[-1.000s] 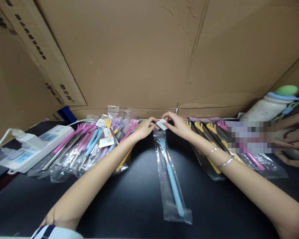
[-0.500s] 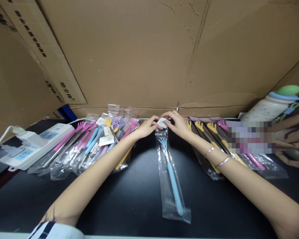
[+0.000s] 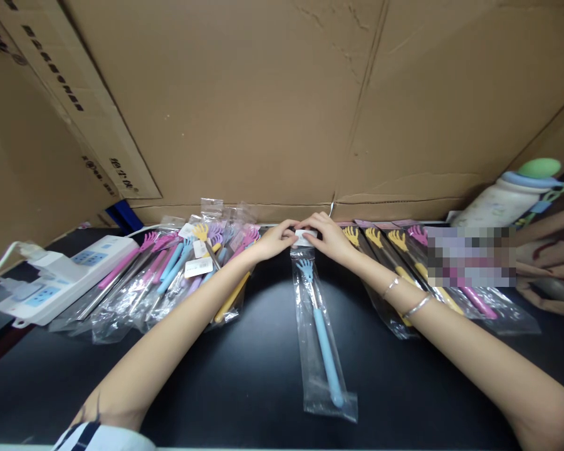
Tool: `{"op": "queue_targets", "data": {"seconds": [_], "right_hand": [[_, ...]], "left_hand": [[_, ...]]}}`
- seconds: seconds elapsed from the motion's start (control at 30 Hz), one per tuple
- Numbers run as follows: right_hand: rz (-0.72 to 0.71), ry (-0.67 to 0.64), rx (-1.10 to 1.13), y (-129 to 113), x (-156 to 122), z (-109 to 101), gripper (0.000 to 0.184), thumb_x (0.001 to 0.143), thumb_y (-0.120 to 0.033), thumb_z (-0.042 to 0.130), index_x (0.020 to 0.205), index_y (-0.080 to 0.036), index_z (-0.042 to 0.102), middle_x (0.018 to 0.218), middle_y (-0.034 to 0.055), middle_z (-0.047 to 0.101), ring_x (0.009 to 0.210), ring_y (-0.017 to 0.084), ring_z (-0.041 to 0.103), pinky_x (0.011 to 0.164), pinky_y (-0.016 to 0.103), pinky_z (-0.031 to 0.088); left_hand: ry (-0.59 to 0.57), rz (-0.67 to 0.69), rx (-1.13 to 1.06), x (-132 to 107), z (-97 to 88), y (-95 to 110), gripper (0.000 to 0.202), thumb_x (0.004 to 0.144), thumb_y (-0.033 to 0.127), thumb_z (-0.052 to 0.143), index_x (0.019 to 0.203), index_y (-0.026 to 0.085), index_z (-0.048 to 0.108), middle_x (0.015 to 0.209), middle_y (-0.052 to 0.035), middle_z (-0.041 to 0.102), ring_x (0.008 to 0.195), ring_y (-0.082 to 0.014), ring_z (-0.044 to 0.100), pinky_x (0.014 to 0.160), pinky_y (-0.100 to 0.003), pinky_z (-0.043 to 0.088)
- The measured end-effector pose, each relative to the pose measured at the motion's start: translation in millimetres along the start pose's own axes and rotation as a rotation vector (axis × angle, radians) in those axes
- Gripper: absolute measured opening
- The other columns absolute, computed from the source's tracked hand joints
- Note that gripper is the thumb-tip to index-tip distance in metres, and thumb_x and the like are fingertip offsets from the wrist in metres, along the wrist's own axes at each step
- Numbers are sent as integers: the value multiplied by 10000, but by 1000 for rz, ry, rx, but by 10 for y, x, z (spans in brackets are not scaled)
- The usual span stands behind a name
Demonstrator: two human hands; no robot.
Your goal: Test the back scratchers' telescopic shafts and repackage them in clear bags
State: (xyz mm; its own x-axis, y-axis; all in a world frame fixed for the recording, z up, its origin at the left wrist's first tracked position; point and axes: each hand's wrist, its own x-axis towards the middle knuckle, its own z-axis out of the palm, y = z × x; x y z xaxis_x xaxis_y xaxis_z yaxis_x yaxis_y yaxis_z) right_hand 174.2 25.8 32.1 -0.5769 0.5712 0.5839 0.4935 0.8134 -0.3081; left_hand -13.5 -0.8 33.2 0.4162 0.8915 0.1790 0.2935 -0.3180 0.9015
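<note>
A light blue back scratcher (image 3: 326, 344) lies in a clear plastic bag (image 3: 308, 376) on the black table in front of me, its hand-shaped end pointing away. At the bag's far end is a white label (image 3: 305, 238). My left hand (image 3: 279, 242) pinches the label's left edge, with the fingers curled. From the other side, my right hand (image 3: 328, 239) grips the label between thumb and fingers. Whether the label is stuck to the bag I cannot tell. My fingers partly cover it.
Left of my hands lies a pile of bagged back scratchers (image 3: 169, 269) beside a white power strip (image 3: 70, 275). Several more bagged yellow and pink scratchers (image 3: 399, 244) lie to the right. A bottle (image 3: 507, 203) stands behind them, near another person's hand (image 3: 554, 250). Cardboard (image 3: 263, 113) walls the back.
The label was tilted up between my fingers; now it sits flatter and straighter across the bag's top. My right fingers have come down closer to my left ones.
</note>
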Motion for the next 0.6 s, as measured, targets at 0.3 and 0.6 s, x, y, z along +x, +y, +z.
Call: {"op": "queue_targets", "data": {"seconds": [0.3, 0.6], "right_hand": [[58, -20, -55, -69, -7, 18, 120, 822, -229, 558, 920, -223, 626, 841, 41, 606, 876, 221, 481, 769, 339, 398], [152, -7, -163, -110, -13, 7, 58, 818, -247, 590, 856, -216, 621, 789, 30, 604, 843, 216, 475, 716, 315, 359]], "left_hand": [[47, -8, -12, 15, 0, -17, 252, 851, 261, 518, 1070, 143, 556, 841, -33, 651, 754, -132, 596, 712, -235, 447], [92, -36, -6, 8, 9, 17, 267, 816, 106, 485, 1068, 136, 569, 844, -24, 648, 750, -105, 589, 688, -197, 449]]}}
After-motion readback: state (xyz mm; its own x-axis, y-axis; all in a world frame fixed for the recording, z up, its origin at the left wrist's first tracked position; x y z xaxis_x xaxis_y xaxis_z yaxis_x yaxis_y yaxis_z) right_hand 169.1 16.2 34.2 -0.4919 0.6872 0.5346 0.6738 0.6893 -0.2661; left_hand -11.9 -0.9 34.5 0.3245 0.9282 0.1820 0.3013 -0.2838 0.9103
